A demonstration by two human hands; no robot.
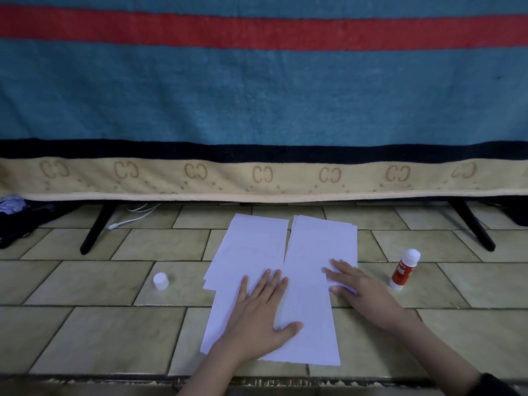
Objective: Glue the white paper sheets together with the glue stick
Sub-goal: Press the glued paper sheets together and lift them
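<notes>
Head view: tiled floor (100, 332), striped blanket (257, 95) hanging behind.

The blanket (257, 95) runs off the top and both side edges and hides whatever the black legs (97, 227) carry. The left hand (257, 315) covers part of the white paper sheets (308, 310). The glue stick (404, 270) label print is too small to read. Both forearms are cut off by the bottom edge.
</notes>
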